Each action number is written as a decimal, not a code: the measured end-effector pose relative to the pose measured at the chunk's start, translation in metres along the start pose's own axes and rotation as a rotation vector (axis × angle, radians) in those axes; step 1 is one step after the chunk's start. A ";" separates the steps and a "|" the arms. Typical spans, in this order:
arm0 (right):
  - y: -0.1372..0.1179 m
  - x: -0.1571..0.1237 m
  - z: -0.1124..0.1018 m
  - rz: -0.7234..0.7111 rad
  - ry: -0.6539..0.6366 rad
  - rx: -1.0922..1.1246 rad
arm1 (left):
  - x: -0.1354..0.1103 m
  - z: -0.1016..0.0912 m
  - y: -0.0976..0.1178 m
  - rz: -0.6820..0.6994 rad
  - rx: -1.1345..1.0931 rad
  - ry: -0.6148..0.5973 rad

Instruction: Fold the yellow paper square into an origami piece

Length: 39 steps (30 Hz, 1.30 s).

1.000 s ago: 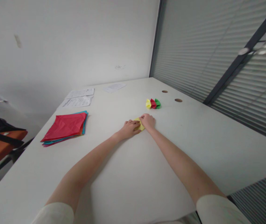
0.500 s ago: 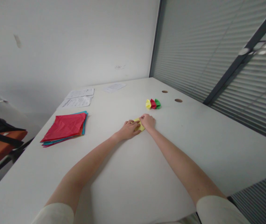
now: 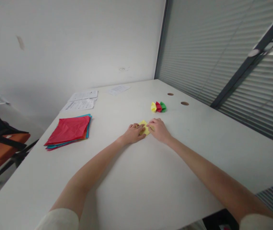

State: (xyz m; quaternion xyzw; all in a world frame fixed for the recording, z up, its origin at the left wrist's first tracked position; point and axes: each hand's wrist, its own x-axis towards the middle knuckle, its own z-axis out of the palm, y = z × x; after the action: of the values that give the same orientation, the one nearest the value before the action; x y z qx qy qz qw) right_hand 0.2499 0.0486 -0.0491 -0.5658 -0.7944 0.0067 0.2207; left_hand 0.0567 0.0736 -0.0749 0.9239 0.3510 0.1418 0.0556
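A small piece of yellow folded paper (image 3: 147, 130) lies on the white table (image 3: 136, 179) between my hands. My left hand (image 3: 132, 133) rests on its left side, fingers stretched out and pressing it down, which hides part of the paper. At its right edge is my right hand (image 3: 160, 130), with bent thumb and fingers closed together on the paper. Just beyond my hands sit three pleated paper pieces side by side: a yellow one (image 3: 153, 107), a red one (image 3: 158, 107) and a green one (image 3: 163, 107).
On the left lies a stack of coloured paper sheets (image 3: 70, 129), red on top. Printed sheets (image 3: 81, 104) are at the far left, with another sheet (image 3: 119, 89) near the wall. Two round holes pierce the tabletop at right. An orange chair (image 3: 4, 147) stands beyond the left edge.
My right hand has moved to the right along the yellow paper, and its elbow swung outward. More of the paper shows between my hands. My left hand stays put.
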 end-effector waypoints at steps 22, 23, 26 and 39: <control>0.017 -0.041 -0.007 -0.031 0.029 -0.168 | -0.002 -0.003 0.004 -0.026 -0.004 -0.010; 0.014 -0.041 -0.007 -0.086 0.029 -0.143 | -0.003 -0.004 0.004 -0.026 0.001 -0.011; 0.003 -0.044 -0.005 -0.277 -0.065 -0.063 | -0.009 -0.006 0.005 -0.020 0.014 -0.003; 0.022 -0.045 -0.002 -0.173 -0.126 -0.064 | 0.005 -0.015 -0.016 0.044 0.039 -0.103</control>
State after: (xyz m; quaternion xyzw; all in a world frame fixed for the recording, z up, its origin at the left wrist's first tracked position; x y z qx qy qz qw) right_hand 0.2821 0.0157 -0.0684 -0.5001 -0.8525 -0.0020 0.1519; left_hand 0.0460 0.0892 -0.0625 0.9383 0.3302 0.0884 0.0522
